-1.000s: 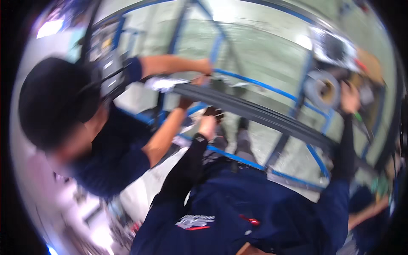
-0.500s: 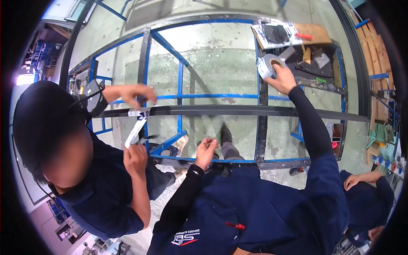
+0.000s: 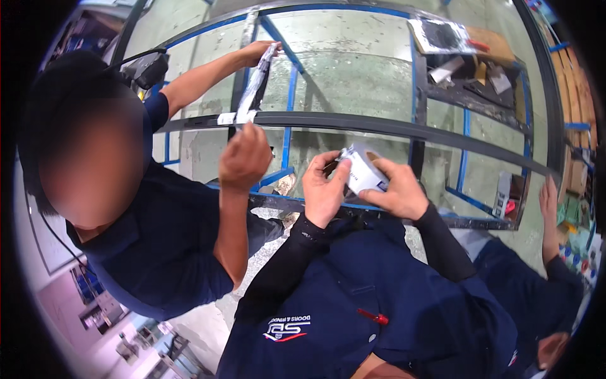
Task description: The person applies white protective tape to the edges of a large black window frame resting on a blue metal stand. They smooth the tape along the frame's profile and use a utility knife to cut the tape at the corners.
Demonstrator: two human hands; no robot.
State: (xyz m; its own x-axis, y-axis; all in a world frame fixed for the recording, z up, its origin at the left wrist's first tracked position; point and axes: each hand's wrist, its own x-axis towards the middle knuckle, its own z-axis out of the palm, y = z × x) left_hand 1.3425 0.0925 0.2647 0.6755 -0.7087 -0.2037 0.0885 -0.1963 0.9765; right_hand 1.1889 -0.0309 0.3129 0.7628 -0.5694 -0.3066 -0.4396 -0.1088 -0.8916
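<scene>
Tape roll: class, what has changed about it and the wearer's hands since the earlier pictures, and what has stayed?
The white tape roll moved left and toward the wearer's body, away from the black tray. The left hand, previously apart from it, now grips its left side. The right hand kept hold; the dark grey profile still spans the frame.

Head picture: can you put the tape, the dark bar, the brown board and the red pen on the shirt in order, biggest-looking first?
1. Dark bar
2. Tape and brown board: they look alike, and the tape is nearer the camera, so I can't rank them.
3. Red pen
</scene>
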